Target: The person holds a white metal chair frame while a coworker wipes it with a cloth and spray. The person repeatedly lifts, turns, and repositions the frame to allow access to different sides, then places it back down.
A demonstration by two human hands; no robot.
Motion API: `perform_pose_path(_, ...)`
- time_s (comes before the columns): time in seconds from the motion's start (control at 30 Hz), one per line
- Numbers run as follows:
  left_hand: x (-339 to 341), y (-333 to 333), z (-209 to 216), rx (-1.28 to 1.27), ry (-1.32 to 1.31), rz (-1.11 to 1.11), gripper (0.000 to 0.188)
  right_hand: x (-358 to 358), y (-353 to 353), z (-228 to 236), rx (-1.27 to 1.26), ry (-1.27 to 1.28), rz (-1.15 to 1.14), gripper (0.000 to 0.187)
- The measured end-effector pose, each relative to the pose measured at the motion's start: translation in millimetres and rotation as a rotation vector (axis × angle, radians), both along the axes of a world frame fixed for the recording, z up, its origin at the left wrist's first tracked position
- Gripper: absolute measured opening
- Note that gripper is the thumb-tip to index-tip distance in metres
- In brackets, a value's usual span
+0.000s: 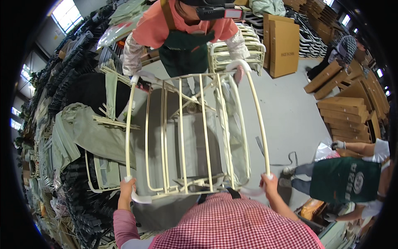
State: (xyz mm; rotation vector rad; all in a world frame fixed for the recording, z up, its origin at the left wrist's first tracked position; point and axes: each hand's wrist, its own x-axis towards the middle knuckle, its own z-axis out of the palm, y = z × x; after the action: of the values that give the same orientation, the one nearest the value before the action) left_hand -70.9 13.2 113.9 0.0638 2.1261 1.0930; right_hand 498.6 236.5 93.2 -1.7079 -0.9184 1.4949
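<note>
A cream tubular metal frame [206,130] spans the space between the person and a co-worker [184,54] in a coral top and dark apron facing them. The person's left hand [127,189] is closed around the frame's near left corner, and the right hand [270,184] grips the near right corner, both by the white end sleeves. The co-worker's arms reach to the far corners; I can't tell how firmly those hands hold.

If one side pulled or let go alone, I think the frame could twist or tip, since its long rails are held only at the ends. The smooth sleeves might slide in a bare grip. The loose inner bars and the pale fabric panel [232,124] could swing and pinch fingers. On the left, grey-green cloth [93,133] lies close enough to snag the rail, and to the right a dark strap [293,158] on the floor could catch a foot.

The floor [286,99] is plain grey; whether the frame's lower bars touch it I can't tell. Dark metal parts [58,91] are heaped along the left, brown cartons [344,116] are stacked at right, and a green-aproned worker [344,178] stands nearby.
</note>
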Motion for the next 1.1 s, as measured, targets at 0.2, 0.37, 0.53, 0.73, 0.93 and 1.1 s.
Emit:
perform_pose_path(0.2,19,-33,52,0.159,0.065,-0.062,0.007,15,-3,53,0.019,-0.041,-0.054,0.01)
perform_pose_path(0.37,32,-46,69,0.25,0.154,-0.11,0.009,-1,-15,77,0.056,-0.053,-0.022,0.01)
perform_pose_path(0.53,37,-58,78,0.245,-0.008,-0.05,0.012,-25,1,97,0.126,-0.145,0.064,0.01)
perform_pose_path(0.73,33,-78,90,0.31,0.048,-0.012,0.011,-40,10,113,0.122,-0.121,0.041,0.011)
perform_pose_path(0.93,32,-80,78,0.346,0.046,-0.001,0.012,-57,17,114,0.173,-0.12,0.143,0.009)
perform_pose_path(1.1,40,-85,106,0.347,0.087,-0.052,0.013,-33,6,105,0.086,-0.202,0.012,0.007)
